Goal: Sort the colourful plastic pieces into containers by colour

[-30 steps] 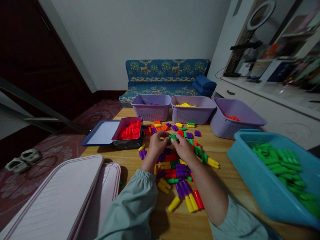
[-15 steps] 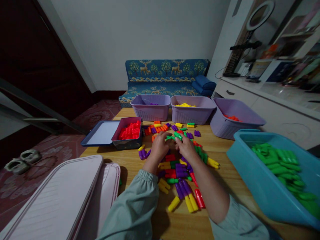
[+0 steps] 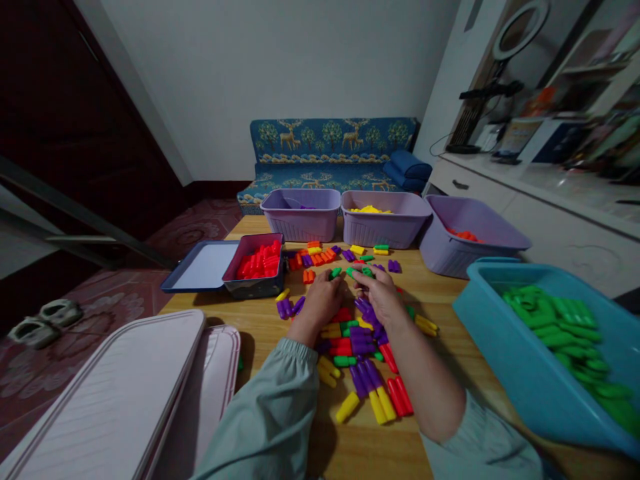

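Slightly wider apart than a moment ago, the left hand pinches a green piece and the right hand grasps more green pieces, near the surface. From here, I'd keep both grips firm, clear of the mixed pile.

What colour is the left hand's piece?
The piece in the left hand is green; head view.

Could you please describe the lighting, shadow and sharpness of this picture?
Head view: dim light, with a soft shadow on the table by the left sleeve; head view: the teal tub looks stretched toward the right edge; head view: counter items look blurred.
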`<state>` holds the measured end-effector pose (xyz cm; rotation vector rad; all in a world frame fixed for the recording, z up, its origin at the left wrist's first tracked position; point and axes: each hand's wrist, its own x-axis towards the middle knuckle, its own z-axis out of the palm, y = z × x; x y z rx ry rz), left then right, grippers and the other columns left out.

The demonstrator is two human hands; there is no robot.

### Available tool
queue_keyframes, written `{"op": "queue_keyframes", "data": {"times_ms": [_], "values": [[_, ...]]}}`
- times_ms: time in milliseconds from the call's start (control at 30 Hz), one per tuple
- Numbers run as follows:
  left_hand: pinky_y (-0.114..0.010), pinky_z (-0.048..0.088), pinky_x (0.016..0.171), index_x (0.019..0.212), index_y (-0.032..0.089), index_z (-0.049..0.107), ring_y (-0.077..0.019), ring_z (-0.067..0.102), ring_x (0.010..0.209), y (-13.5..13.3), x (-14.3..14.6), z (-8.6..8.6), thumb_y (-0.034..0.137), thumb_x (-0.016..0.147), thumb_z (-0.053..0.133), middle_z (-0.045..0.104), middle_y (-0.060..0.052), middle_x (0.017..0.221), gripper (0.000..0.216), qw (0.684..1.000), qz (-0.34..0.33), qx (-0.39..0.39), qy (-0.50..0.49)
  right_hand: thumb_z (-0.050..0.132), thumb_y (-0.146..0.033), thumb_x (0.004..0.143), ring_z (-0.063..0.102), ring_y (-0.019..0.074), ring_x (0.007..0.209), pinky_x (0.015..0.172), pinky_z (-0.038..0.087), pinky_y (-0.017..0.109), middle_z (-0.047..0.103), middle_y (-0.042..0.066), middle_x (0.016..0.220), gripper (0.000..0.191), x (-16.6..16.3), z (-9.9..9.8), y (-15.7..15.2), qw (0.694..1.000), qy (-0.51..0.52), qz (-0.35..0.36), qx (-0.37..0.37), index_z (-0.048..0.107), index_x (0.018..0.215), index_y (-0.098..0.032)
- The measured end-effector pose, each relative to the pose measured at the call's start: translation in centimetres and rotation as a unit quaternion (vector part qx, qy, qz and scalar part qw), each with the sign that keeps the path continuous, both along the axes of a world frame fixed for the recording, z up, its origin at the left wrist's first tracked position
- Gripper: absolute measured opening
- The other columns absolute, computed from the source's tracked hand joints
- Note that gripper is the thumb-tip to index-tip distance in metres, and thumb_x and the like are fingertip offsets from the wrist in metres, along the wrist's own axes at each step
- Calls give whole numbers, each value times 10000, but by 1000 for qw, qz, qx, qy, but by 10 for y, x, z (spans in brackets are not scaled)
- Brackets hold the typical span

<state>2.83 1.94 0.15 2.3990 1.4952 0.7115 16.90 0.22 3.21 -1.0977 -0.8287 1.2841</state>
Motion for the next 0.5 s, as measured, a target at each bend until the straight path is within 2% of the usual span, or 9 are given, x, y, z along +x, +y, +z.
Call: {"op": "queue_keyframes", "data": {"times_ms": [100,167,200,267,367,433,500], "values": [[-390,490,894,1123,106,691,-270,637,990,3,-1,5,172,815,579,673,-174,1050,334,993,64,-29,-98,797,-249,513,557,84,534,436,416,161,617,-39,627,460,-2,-2,1,1000,-2,-17,-6,652,937,-147],[-341,509,788,990,114,726,-224,660,823,6,-1,8,160,784,604,704,-121,871,244,969,99,-67,-215,808,-229,507,569,87,518,433,435,164,627,-36,621,445,-3,-4,1,1000,-8,-22,-9,644,913,-146],[-310,508,728,912,117,726,-194,652,735,7,-2,9,160,761,624,699,-90,784,187,947,108,-92,-288,809,-237,526,570,87,507,427,439,165,629,-32,617,406,-4,-4,1,1000,-12,-20,-11,641,884,-145],[-253,482,617,792,123,685,-137,604,589,9,-3,12,176,707,675,655,-33,649,101,881,104,-153,-436,791,-300,608,572,87,482,410,447,167,640,-13,618,301,-6,-4,1,1000,-18,-14,-17,635,813,-146],[-205,431,518,762,134,602,-95,551,484,10,-5,15,233,622,753,605,14,562,228,777,87,-231,-579,702,-399,754,562,86,438,379,446,167,654,14,605,262,-8,0,0,999,0,-9,-35,619,739,-151],[-194,419,494,802,141,571,-91,546,459,8,-7,17,241,584,780,596,27,539,318,743,94,-254,-613,676,-394,794,560,82,430,376,448,160,653,15,588,256,-10,5,-2,998,45,-9,-53,613,722,-156],[-191,421,487,846,139,560,-90,547,446,7,-7,19,209,579,776,598,31,536,351,730,108,-262,-621,700,-335,787,577,77,463,413,475,153,664,10,604,205,-11,9,-3,993,99,-4,-64,616,724,-159]]}}
